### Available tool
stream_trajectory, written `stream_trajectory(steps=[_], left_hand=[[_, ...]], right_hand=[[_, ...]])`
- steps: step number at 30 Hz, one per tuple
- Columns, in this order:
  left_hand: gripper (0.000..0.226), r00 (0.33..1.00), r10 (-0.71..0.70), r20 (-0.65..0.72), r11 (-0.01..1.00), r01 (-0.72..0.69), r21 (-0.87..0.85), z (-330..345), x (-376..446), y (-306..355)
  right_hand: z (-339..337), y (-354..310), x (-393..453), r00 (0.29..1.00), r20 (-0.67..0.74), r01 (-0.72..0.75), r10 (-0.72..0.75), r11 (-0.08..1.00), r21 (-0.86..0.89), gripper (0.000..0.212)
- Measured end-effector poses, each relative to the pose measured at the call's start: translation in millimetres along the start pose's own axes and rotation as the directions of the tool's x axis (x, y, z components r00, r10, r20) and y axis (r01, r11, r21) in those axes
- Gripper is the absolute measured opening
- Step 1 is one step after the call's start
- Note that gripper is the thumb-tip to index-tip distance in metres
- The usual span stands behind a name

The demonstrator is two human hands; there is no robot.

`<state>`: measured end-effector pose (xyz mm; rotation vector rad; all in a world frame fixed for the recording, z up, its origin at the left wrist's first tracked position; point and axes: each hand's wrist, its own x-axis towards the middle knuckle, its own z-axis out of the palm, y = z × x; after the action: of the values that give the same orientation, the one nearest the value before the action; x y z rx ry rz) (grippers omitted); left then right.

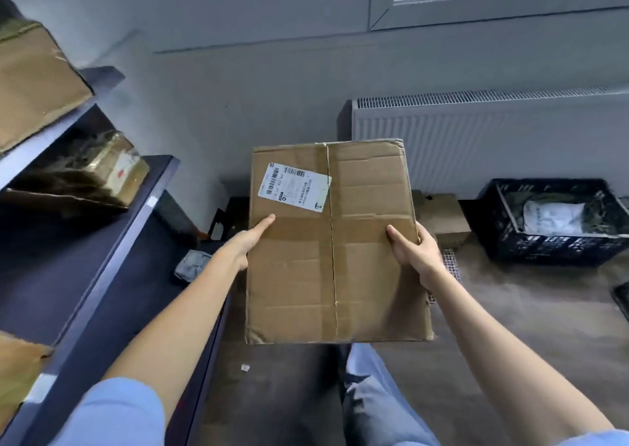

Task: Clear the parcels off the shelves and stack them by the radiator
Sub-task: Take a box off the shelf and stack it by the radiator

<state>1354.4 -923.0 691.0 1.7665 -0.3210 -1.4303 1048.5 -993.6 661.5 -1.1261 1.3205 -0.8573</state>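
Between the shelves [102,241] on the left and the radiator [476,139] at the back, a flat cardboard box [357,268] is held up in both hands, clear of the floor [510,326]. Its taped seam runs lengthwise, and a white label [294,187] sits near its far left corner. The left hand [243,241] grips the box's left edge, thumb lying straight on top and the fingers hidden underneath. The right hand [415,251] grips the right edge, thumb on top and fingers curled round the side. More brown parcels lie on the shelves: one [34,81] on the top level, a wrapped one [112,169] below it. On the floor by the radiator, a smaller box [442,217] shows just behind the held one, and a black crate [544,241] with a white bag [551,217] inside stands to the right.
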Motion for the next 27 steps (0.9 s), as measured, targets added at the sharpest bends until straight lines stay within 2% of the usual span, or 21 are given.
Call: stream_trajectory(steps=[7,10,12,18,23,27], left_hand=[[0.077,0.986,-0.143,-0.087,0.99,0.143,-0.003,-9,204,89],[0.095,0.961,-0.236,-0.145,0.972,0.235,-0.021,-26,268,103],[0.096,0.945,-0.275,-0.177,0.961,0.268,-0.065,-36,306,104],[0.083,0.893,-0.376,-0.249,0.926,0.354,-0.13,-62,421,74],[0.078,0.875,-0.434,-0.213,0.9,0.41,-0.151,-81,528,20],[0.063,0.889,-0.399,-0.227,0.917,0.389,-0.088,-76,615,-24]], right_hand=[[80,-3,220,0.991,0.05,-0.119,0.121,0.992,-0.051,0.043],[112,-6,285,0.977,0.07,-0.192,0.203,0.971,-0.142,0.053],[132,2,326,0.961,0.086,-0.241,0.262,0.95,-0.197,0.06],[201,63,427,0.893,0.145,-0.348,0.426,0.859,-0.377,0.062],[246,158,487,0.853,0.113,-0.435,0.509,0.815,-0.382,0.062],[258,244,529,0.815,0.044,-0.53,0.578,0.772,-0.351,0.063]])
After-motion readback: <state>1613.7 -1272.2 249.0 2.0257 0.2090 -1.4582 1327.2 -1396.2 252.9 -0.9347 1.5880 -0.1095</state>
